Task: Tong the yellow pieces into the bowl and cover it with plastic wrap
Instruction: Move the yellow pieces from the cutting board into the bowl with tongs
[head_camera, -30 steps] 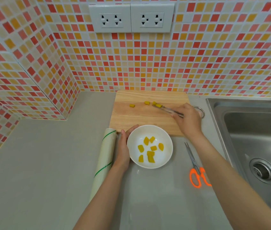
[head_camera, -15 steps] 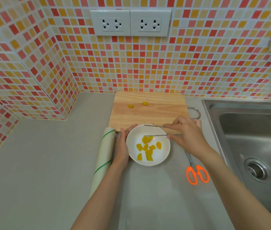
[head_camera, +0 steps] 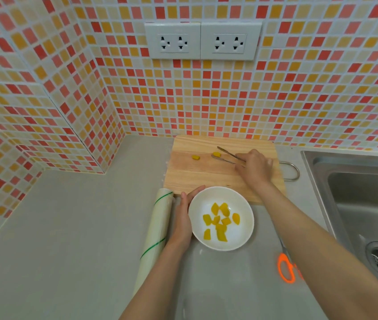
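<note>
Your right hand (head_camera: 256, 167) grips the tongs (head_camera: 228, 156), tips parted around a yellow piece (head_camera: 216, 154) on the cutting board (head_camera: 206, 176). Your left hand (head_camera: 183, 221) cups the bowl (head_camera: 241, 241) on the tabletop (head_camera: 67, 239).

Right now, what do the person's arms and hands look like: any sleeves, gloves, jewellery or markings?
Both arms are bare from the bottom edge of the picture up to the hands; no sleeve shows on either forearm. The left hand and the right hand wear no gloves. No watch, bracelet or ring can be seen, and no markings. Fingernails are too small to judge.
</note>
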`<state>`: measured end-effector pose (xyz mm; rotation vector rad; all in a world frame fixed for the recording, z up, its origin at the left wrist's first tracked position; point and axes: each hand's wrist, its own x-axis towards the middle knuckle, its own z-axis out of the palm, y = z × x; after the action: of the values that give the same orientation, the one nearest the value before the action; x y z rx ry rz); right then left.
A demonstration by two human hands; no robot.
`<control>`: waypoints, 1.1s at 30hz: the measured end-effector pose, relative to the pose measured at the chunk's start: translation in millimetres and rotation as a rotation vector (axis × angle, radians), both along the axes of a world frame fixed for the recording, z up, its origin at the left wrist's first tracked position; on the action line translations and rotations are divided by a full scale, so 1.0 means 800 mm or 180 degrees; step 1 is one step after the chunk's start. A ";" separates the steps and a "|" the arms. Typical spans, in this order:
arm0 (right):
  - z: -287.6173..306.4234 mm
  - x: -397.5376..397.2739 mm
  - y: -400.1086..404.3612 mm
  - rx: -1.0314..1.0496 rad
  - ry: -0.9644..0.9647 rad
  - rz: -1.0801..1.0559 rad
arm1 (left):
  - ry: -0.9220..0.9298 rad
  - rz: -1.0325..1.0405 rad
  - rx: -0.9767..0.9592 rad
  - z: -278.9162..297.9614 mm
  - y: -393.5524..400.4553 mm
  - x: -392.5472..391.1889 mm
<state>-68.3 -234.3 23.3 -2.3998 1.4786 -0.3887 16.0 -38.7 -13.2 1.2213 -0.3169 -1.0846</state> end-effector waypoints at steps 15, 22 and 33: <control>0.035 -0.083 0.044 0.0698 -0.0853 0.0814 | -0.0295 -0.0071 -0.0102 -0.001 -0.001 0.001; 0.061 -0.135 0.063 0.0719 -0.0153 0.1566 | -0.0273 -0.0066 -0.0140 -0.002 -0.002 0.002; 0.049 -0.095 0.034 0.0682 -0.0761 0.1063 | -0.0270 -0.0051 -0.0045 -0.001 0.000 0.000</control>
<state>-144.0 -206.9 62.4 -2.2794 0.9460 -0.3988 16.2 -38.6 -13.7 1.2562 -0.3993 -1.0443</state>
